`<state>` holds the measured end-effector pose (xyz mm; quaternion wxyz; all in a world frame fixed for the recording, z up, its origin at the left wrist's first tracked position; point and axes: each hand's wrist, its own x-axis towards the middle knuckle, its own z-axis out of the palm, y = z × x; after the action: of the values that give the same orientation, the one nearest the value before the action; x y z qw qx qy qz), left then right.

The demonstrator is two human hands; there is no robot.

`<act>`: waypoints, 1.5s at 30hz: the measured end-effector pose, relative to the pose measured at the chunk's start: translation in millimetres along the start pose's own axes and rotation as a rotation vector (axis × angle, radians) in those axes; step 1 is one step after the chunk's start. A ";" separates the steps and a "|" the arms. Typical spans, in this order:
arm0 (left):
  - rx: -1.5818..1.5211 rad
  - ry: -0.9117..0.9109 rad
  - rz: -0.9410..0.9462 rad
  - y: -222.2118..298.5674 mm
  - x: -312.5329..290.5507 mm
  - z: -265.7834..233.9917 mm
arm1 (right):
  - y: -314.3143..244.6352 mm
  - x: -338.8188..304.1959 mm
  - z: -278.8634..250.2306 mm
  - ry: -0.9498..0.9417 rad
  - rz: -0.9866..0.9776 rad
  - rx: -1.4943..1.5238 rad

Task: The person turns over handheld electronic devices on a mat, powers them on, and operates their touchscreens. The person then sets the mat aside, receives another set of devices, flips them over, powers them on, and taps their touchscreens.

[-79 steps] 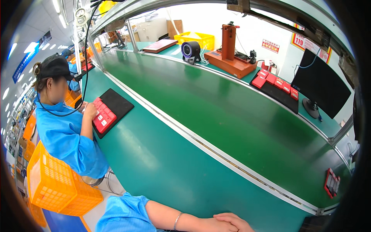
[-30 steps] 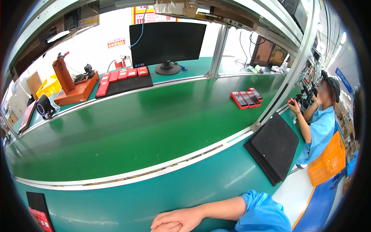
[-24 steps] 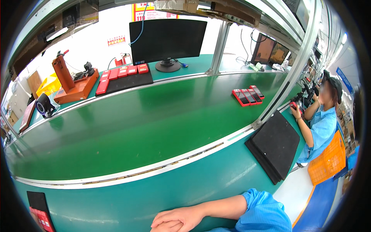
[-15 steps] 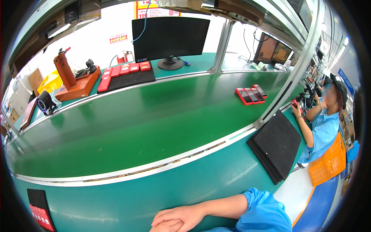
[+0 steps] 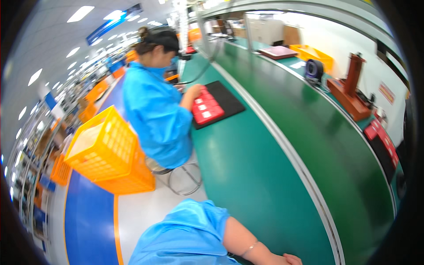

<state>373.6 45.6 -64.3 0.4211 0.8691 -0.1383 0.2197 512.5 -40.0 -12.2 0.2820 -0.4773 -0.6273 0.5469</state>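
Our left hand (image 5: 274, 259) lies low over the green desk (image 5: 265, 185), cut off by the lower edge; a blue sleeve (image 5: 190, 232) and a thin bracelet (image 5: 251, 246) show along that arm. A small bit of what seems to be our right hand (image 5: 293, 259) rests against it. We cannot tell how far open the fingers of either hand are; nothing held can be seen.

The nearest loose things are red cases (image 5: 207, 106) with white labels, set close together on a black mat (image 5: 230, 101), forward and well apart from our hands. A seated co-worker in blue has a hand (image 5: 193, 92) at them; the exact grip is blurred. Beside the co-worker stand stacked orange crates (image 5: 112, 148).

Across a dark green strip (image 5: 318, 137), on the far right, are a reddish-brown stand (image 5: 352, 92) and a second group of red cases (image 5: 383, 137).

We judge our hands to be idle, the handling being the co-worker's; reaching the nearer cases would call for parting our hands and stretching forward along the desk
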 end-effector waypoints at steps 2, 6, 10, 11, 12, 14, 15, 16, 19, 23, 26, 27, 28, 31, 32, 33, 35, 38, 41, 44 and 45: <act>0.093 0.018 -0.026 16.1 -15.2 -8.9 | -8.0 11.4 11.3 0.082 -0.185 -0.099; 0.258 0.502 -0.026 9.7 -42.0 -49.0 | -20.1 79.8 4.1 -0.001 -0.314 0.079; 0.364 0.720 0.029 -0.1 -47.0 -80.9 | -23.6 124.4 -8.0 -0.080 -0.341 0.190; 0.400 0.737 0.086 -1.2 -47.0 -83.6 | -22.1 126.4 -10.1 -0.073 -0.291 0.211; 0.402 0.736 0.084 -1.7 -47.2 -84.4 | -19.6 126.5 -12.3 -0.061 -0.241 0.232; 0.395 0.742 0.114 -0.4 -46.6 -84.6 | -12.6 123.8 -14.7 -0.040 -0.191 0.252; 0.391 0.737 0.118 1.4 -46.3 -84.4 | -8.1 121.3 -15.1 -0.041 -0.172 0.261; 0.386 0.735 0.123 3.6 -46.3 -83.5 | -6.0 118.3 -14.3 -0.042 -0.153 0.271; 0.396 0.719 0.103 9.9 -51.8 -81.0 | -12.9 114.4 -5.0 -0.023 -0.112 0.281; 0.404 0.708 0.089 14.0 -51.9 -76.7 | -11.6 109.6 -2.6 -0.028 -0.124 0.260; 0.396 0.721 0.091 14.4 -52.3 -76.0 | -11.4 112.0 0.6 0.007 -0.187 0.248; 0.394 0.721 0.093 13.4 -52.4 -74.9 | -1.2 114.9 -2.2 0.007 -0.269 0.213; 0.374 0.716 0.072 11.4 -52.7 -73.0 | 4.6 116.4 -4.1 0.007 -0.350 0.176; 0.374 0.706 0.041 8.4 -54.1 -71.6 | 5.4 117.1 -5.6 0.002 -0.328 0.169; 0.396 0.701 0.038 8.0 -54.2 -71.9 | 5.5 117.7 -6.0 0.003 -0.328 0.168; 0.396 0.701 0.038 7.4 -53.7 -72.1 | 5.6 118.4 -6.4 0.001 -0.336 0.164; 0.368 0.720 0.084 6.1 -52.4 -72.6 | 5.3 119.0 -6.9 -0.001 -0.345 0.160; 0.364 0.726 0.106 4.4 -50.9 -72.2 | 3.2 118.1 -6.4 0.010 -0.331 0.163; 0.361 0.741 0.136 6.0 -49.8 -72.7 | 1.0 116.3 -5.5 0.022 -0.318 0.165; 0.376 0.748 0.171 4.3 -49.5 -72.2 | 0.8 115.9 -5.8 0.030 -0.309 0.167; 0.376 0.749 0.171 4.4 -49.6 -72.2 | 2.0 116.8 -6.6 0.028 -0.312 0.156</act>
<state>309.7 103.0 -46.4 0.2568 0.7764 -0.0052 0.5756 473.9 68.6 -32.1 0.4083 -0.3586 -0.6454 0.5368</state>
